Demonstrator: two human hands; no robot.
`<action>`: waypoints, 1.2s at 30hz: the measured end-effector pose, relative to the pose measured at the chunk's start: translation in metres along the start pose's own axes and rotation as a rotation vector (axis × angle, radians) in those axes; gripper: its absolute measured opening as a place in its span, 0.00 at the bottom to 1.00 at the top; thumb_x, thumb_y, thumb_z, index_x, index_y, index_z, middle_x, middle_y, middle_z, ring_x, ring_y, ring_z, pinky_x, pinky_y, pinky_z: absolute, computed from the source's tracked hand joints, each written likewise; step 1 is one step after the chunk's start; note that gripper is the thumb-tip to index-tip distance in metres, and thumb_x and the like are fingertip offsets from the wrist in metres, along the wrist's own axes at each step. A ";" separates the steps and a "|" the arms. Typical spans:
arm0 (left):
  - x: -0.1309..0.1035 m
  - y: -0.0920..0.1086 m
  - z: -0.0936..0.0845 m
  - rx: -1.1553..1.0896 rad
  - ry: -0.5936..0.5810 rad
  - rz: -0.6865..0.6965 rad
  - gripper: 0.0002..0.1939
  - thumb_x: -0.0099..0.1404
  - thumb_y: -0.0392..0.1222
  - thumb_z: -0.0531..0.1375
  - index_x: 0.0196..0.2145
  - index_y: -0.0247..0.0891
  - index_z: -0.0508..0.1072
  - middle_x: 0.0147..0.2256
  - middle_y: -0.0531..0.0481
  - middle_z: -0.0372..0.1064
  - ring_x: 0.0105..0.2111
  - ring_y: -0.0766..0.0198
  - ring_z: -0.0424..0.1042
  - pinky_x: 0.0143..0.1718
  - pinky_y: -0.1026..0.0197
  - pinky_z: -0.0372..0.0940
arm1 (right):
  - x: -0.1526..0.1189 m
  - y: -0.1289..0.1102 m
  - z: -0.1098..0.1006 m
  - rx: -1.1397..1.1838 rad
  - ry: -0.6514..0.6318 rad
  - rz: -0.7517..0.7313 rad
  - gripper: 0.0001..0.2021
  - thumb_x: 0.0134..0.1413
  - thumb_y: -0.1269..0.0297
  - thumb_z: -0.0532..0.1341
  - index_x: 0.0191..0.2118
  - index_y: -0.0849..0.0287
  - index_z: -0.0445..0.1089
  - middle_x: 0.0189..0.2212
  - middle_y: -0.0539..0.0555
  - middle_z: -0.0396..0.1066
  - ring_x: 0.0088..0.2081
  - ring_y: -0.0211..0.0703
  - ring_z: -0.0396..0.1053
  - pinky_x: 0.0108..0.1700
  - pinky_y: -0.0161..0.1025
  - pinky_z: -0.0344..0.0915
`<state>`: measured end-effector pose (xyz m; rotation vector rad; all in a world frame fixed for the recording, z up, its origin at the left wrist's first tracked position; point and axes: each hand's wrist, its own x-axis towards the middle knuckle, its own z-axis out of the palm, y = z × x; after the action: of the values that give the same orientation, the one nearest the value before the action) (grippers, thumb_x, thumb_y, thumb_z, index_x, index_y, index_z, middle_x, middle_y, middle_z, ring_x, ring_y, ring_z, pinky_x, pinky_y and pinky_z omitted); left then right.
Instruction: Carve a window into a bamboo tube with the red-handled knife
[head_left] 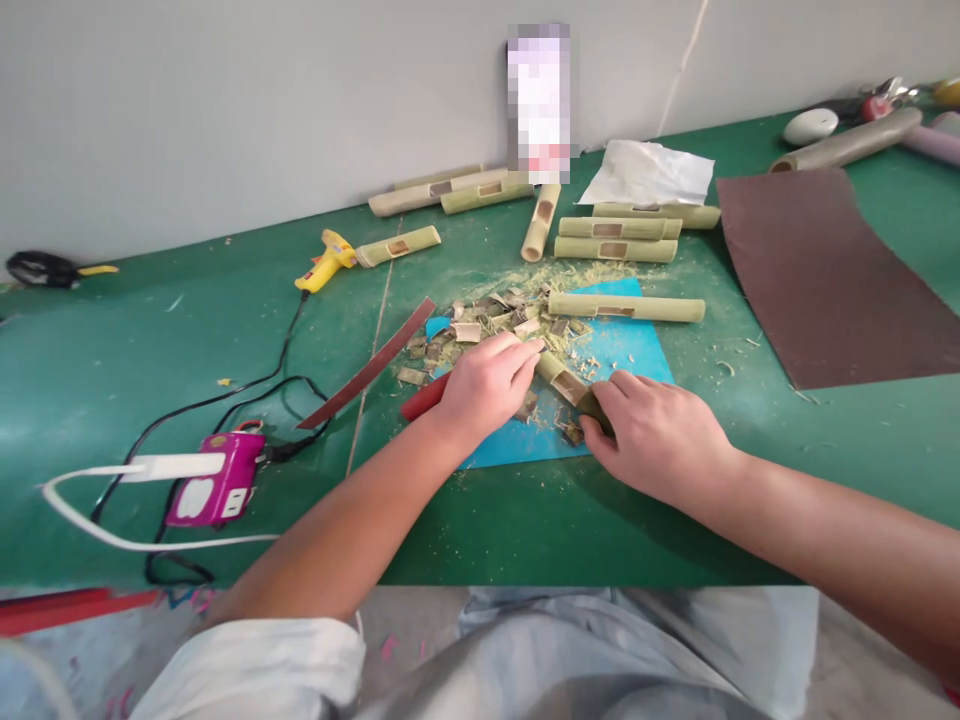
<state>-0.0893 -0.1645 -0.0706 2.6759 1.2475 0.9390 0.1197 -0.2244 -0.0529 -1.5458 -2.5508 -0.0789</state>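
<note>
Holding the notched bamboo tube [552,368] is done by the right hand [667,430], slightly right of the frame's centre; its grip is closed around the lower-right end, which it hides. The tube lies aslant over a blue sheet [637,355], its upper-left end at the fingertips of the left hand [491,375]. The left grip is curled narrow; its contents cannot be determined, as the back of the hand blocks the view. A red object [425,398] protrudes on the left side of that hand; its remaining length is concealed.

Bamboo chips [466,332] and shavings cover the upper-left portion of the sheet, obscuring its edge. A second notched tube [660,308] lies across the sheet's upper edge. At upper centre, a white paper [645,172] partly covers another tube [701,216]. The phone [538,100] against the wall has a pixelated, unreadable display.

At left, a yellow corded tool [326,265] meets one end of a notched tube [401,245] on the green tabletop [450,540]. A white cable [150,538] disappears behind the left forearm. Objects at the upper right are cut off by the frame and cannot be fully identified.
</note>
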 end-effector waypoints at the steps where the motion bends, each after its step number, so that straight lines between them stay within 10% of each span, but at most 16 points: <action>1: 0.000 0.000 0.000 0.006 0.005 0.005 0.12 0.70 0.36 0.54 0.44 0.30 0.75 0.35 0.43 0.74 0.35 0.63 0.74 0.39 0.61 0.70 | 0.000 0.001 0.000 -0.013 0.006 -0.005 0.12 0.60 0.60 0.53 0.31 0.60 0.68 0.28 0.54 0.68 0.28 0.41 0.65 0.28 0.39 0.49; 36: -0.008 0.033 0.003 0.084 -0.209 0.170 0.17 0.73 0.38 0.47 0.50 0.33 0.71 0.29 0.48 0.68 0.31 0.64 0.70 0.33 0.64 0.67 | 0.007 0.007 0.000 0.092 -0.168 0.098 0.10 0.58 0.58 0.57 0.35 0.60 0.67 0.32 0.54 0.68 0.30 0.41 0.67 0.28 0.38 0.51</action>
<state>-0.0689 -0.1914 -0.0678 2.8927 1.0539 0.6124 0.1226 -0.2152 -0.0524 -1.7049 -2.5557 0.1850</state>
